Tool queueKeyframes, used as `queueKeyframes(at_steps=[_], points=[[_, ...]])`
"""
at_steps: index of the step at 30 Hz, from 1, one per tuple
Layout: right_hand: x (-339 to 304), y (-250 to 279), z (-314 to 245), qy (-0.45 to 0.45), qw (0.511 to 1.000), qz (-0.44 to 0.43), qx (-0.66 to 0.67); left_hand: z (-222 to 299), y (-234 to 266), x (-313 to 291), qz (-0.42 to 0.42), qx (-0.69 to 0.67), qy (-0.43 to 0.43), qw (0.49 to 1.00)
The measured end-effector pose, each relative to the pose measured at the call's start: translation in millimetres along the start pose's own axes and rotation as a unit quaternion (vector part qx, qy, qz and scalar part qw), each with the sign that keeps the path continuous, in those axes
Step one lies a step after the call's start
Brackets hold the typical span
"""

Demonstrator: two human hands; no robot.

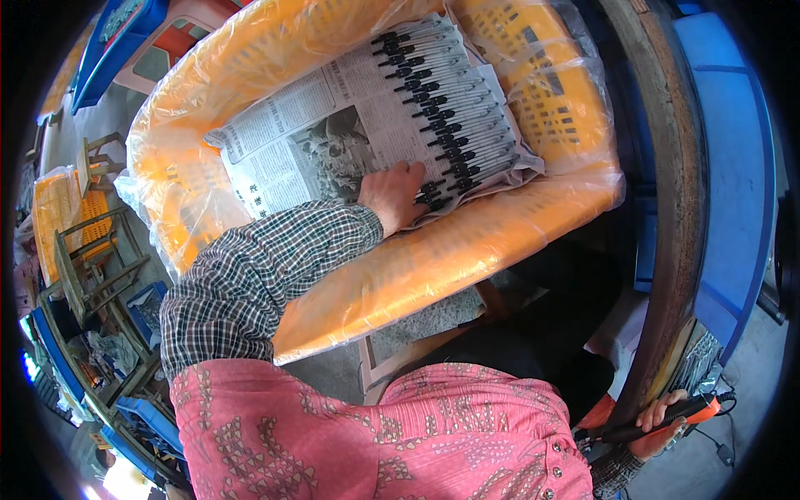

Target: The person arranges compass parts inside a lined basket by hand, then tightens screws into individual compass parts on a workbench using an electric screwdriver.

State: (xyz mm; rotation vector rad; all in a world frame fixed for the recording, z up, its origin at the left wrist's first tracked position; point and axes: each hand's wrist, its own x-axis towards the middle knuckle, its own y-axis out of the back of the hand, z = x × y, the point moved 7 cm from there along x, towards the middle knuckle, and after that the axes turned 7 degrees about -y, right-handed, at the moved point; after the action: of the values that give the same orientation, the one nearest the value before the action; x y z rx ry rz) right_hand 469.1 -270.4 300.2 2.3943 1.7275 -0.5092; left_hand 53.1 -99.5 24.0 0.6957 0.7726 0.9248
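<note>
In a large orange plastic basket lined with clear film lies a sheet of newspaper. Slim pale rods with black ends are laid side by side along its right part. My left hand rests on the paper at the near end of that row, its fingers curled beside the last black ends; whatever they pinch is hidden. Low at the right, my right hand wraps round a black-and-orange tool with a cord. Only part of this tool shows.
A worn, curved brown edge runs down the right, with a blue bin beyond it. Thin metal rods lie beside that edge. Wooden stools, another orange basket and blue trays stand at the left.
</note>
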Motion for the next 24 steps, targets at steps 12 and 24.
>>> queueKeyframes(at_steps=[12,24], points=[[-1.6,-3.1,1.5,0.027,1.0,0.003,0.013,0.4,3.5,-0.2,0.0,-0.003,-0.011,1.0],[-2.1,-2.6,0.3,0.028,0.999,-0.002,0.02,-2.9,-4.9,-3.3,0.001,-0.027,-0.029,0.999]])
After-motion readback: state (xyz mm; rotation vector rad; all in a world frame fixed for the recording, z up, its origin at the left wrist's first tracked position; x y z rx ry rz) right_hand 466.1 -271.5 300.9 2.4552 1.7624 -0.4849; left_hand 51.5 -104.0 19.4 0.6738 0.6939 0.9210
